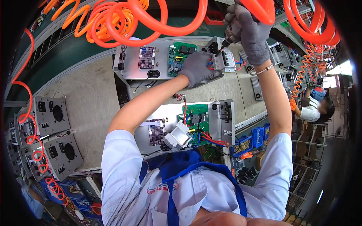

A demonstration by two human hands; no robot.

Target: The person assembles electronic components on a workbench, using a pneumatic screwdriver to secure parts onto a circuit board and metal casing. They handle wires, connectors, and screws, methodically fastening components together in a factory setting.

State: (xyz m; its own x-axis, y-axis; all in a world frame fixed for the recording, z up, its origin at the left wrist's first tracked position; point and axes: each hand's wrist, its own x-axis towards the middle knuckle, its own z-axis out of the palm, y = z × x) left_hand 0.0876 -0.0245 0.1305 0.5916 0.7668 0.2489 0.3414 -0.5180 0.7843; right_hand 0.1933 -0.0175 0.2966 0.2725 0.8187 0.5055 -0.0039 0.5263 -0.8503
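**Bit at the white switch block, driver in the right hand**

Holding a dark power driver (233,33) in the gloved right hand (252,42), with fingers closed around its body and the bit (221,49) slanting down to the white switch block (228,60). Too small to tell contact at the tip from a near miss. Resting the gloved left hand (198,69) just left of the block, low over the same unit. Impossible to tell a grip from a mere press in the left fingers, with the tips partly hidden.

Found at the right end of the far grey chassis (131,56), on the tabletop (85,83): the white switch block, with red and blue wires (238,64) at its right side. Set farther left on that chassis: a green circuit board (174,62) and a purple board (147,57). Lying nearer the body: a second chassis (215,124) with a tilted white part (178,135).

Probably working a screw at the block, apparently unfinished. Judged next to need a square bit, steady pressure along its axis, a firm left-hand brace and wires clear of the tip.
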